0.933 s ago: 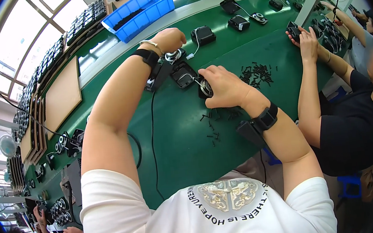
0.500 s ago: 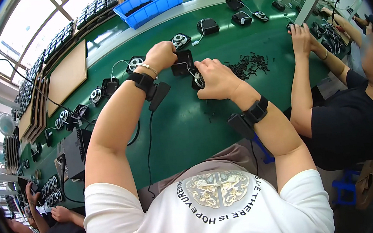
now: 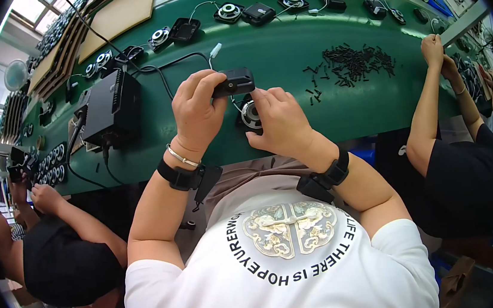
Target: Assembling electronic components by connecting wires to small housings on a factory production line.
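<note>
Between thumb and fingers, my left hand (image 3: 198, 106) grips a small black plastic housing (image 3: 238, 81), raised above the table and tilted. My right hand (image 3: 284, 120) is closed around the side of a round speaker (image 3: 248, 116) with a silver ring, just below the housing. A thin pale wire shows between the two pieces. The right fingertips come close to the housing's right end; whether they touch it I cannot tell. Behind my left hand a white connector (image 3: 216, 50) sticks up on a wire. The speaker's right side is hidden by my right hand.
Loose black screw-like pieces (image 3: 358, 64) lie heaped on the green table (image 3: 374, 110). Along the far side runs a row of speakers (image 3: 228, 11) and black housings (image 3: 259, 13). A black box (image 3: 112, 108) with cables stands left. Co-workers' hands (image 3: 433, 50) are at both sides.
Both hands have come nearer to my body with the pieces. The housing, earlier showing its hollow inside, is now turned and raised in my left hand. The whole view has shifted.
</note>
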Demonstrator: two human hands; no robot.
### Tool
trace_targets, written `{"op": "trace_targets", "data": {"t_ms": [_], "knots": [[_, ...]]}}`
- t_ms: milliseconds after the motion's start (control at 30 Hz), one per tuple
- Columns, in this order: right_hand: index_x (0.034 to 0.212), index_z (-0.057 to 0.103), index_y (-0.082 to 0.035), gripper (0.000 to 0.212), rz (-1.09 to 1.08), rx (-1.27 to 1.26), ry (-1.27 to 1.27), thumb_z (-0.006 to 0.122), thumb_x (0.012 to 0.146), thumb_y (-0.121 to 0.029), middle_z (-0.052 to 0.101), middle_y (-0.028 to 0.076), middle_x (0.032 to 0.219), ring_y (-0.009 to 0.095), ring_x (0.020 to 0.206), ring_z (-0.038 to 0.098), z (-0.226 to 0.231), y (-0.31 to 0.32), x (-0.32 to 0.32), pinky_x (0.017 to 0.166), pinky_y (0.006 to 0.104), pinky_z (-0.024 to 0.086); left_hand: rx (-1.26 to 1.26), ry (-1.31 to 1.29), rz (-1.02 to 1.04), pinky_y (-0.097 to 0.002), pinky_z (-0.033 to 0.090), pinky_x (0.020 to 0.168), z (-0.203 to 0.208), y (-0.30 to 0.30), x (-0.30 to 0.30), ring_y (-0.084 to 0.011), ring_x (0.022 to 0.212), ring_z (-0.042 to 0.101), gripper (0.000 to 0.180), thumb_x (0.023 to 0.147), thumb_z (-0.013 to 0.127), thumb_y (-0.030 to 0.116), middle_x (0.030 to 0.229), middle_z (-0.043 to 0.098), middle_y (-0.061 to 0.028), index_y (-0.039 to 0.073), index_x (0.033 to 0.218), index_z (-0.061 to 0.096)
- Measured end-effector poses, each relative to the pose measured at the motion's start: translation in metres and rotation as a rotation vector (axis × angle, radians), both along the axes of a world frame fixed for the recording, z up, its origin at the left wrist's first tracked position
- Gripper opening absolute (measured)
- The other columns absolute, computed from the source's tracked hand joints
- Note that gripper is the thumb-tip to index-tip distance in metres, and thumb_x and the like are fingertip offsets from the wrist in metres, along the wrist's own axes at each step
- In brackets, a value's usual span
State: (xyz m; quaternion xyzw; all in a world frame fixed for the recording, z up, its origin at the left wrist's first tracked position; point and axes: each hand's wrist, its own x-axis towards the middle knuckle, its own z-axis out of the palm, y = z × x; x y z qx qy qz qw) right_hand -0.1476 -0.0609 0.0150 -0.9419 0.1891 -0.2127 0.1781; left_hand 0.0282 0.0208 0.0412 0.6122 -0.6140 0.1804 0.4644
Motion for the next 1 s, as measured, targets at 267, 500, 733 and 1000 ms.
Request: {"op": "trace_targets", "data": {"t_ms": [267,500,733,1000], "knots": [[0.133,0.049,0.003,0.084,0.036,0.558,-0.341,0.086,0.065,-0.027,0.061,0.018,0.118,0.031,0.115,0.057,0.027,-0.022,-0.017,0.097,0.0388,0.046,-0.051,-0.117,-0.115,-0.0362,0.051,0.069,-0.006,0.009,-0.002,-0.0272,0.076,0.061,0.038,0.062,0.070,-0.004,0.095,0.063,-0.0069,0.008,0.097,0.064],[0.127,0.056,0.004,0.075,0.114,0.393,-0.114,0.085,0.065,-0.027,0.061,0.018,0.119,0.032,0.108,0.061,0.050,-0.032,0.002,0.093,0.0374,0.049,-0.071,-0.205,-0.276,-0.0367,0.051,0.070,0.001,0.002,-0.006,-0.0288,0.075,0.059,0.038,0.062,0.070,-0.004,0.095,0.060,-0.0066,0.007,0.098,0.063],[0.123,0.058,0.003,0.072,0.018,0.223,-0.216,0.085,0.063,-0.026,0.062,0.019,0.117,0.034,0.108,0.061,0.047,-0.027,0.003,0.093,0.0393,0.050,0.392,1.118,-0.476,-0.0285,0.051,0.071,0.021,0.005,0.004,-0.0172,0.074,0.060,0.020,0.081,0.072,0.002,0.092,0.062,-0.0045,0.002,0.101,0.066],[0.121,0.058,0.003,0.070,-0.026,0.094,-0.199,0.085,0.063,-0.026,0.062,0.019,0.117,0.035,0.106,0.061,0.017,-0.006,0.001,0.092,0.0415,0.050,0.133,1.164,-0.513,-0.0230,0.051,0.070,0.024,0.001,-0.002,-0.0076,0.076,0.059,0.019,0.085,0.074,0.008,0.082,0.063,-0.0001,-0.001,0.100,0.068]]}}
